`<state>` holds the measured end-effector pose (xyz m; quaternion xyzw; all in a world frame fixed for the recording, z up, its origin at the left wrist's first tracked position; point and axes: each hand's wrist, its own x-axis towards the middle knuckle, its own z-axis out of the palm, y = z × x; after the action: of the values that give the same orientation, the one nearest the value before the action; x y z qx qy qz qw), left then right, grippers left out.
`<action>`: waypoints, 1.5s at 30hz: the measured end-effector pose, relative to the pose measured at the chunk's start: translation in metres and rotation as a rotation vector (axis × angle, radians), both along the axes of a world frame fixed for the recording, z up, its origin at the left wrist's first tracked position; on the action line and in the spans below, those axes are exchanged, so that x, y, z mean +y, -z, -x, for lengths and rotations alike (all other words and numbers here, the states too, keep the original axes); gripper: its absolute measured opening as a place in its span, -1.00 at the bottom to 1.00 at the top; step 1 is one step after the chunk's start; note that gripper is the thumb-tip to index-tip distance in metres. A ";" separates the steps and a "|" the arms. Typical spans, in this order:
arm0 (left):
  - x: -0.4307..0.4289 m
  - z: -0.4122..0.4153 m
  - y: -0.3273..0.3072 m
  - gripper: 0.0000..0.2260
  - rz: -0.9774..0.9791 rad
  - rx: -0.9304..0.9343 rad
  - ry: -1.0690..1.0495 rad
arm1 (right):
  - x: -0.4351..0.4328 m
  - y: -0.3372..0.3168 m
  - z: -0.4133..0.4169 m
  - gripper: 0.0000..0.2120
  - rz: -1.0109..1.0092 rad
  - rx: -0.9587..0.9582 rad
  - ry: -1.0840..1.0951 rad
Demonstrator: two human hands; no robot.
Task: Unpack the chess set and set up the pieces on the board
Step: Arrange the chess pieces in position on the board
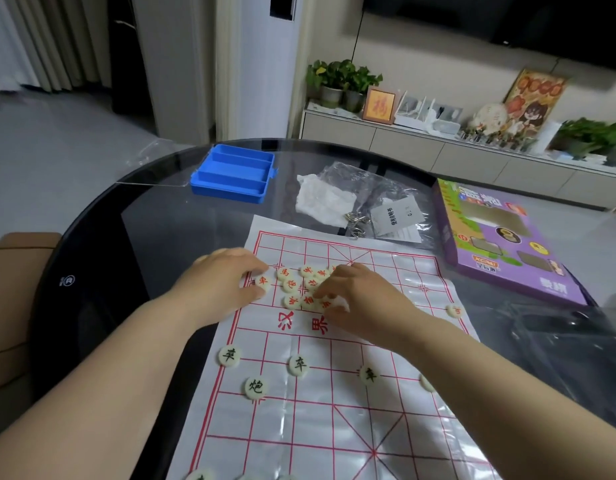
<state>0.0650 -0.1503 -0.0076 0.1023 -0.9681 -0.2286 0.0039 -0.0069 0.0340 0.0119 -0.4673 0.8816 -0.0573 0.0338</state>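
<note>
Left hand (pixel 227 282) reaches over the left edge of the board (pixel 334 427), with thumb and fingertips closed round one red chariot piece (pixel 263 281). Judged purpose: to separate it from the heap for its corner station on the far side of the board.

Blue case (pixel 232 174) stands open beyond the board's far left corner, well apart from it. Nothing shows in its compartments, which is consistent with unpacking being complete.

Black pieces (pixel 298 365) lie spaced along the near half of the board, each on or close to a line crossing. That side appears partly laid out, and further discs are cut off at the board's near edge.

Red pieces (pixel 299 285) sit bunched and touching one another on the far half, just past the board's central river band. They are judged not yet sorted.

Right hand (pixel 362 299) rests on the right side of that heap with fingers curled down among the discs. Whether it grips one cannot be determined, as the fingertips are hidden.

Clear bags (pixel 369 199) lie crumpled on the counter (pixel 144 237) just beyond the board's far edge.

One stray red piece (pixel 453 310) lies at the board's right edge, apart from the heap, and will need collecting.

Purple box (pixel 500 244) lies flat off the board's far right corner and is judged unrelated to the work in hand.
</note>
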 end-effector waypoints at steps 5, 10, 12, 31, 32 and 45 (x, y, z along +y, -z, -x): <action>0.004 0.005 -0.003 -0.63 0.033 0.036 0.015 | -0.001 0.009 0.005 -0.71 0.007 0.074 0.010; 0.020 0.009 -0.014 -0.63 0.057 0.078 0.065 | 0.006 0.001 0.009 -0.74 0.096 0.095 -0.015; 0.025 0.011 -0.016 -0.63 0.052 0.081 0.093 | 0.018 -0.009 0.015 -0.77 0.207 0.092 0.012; 0.085 0.024 0.001 -0.58 0.345 -0.021 0.533 | 0.054 0.001 0.031 -0.80 0.111 0.014 0.138; 0.082 0.024 0.000 -0.57 0.335 -0.028 0.520 | 0.051 0.002 0.031 -0.79 0.103 0.010 0.118; 0.052 0.022 -0.010 -0.68 0.158 -0.047 0.294 | 0.027 0.006 0.036 -0.77 0.114 0.045 0.156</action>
<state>0.0428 -0.0988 0.0022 -0.0359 -0.9874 -0.1476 -0.0441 -0.0429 0.0607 0.0058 -0.3995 0.9112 -0.0992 -0.0174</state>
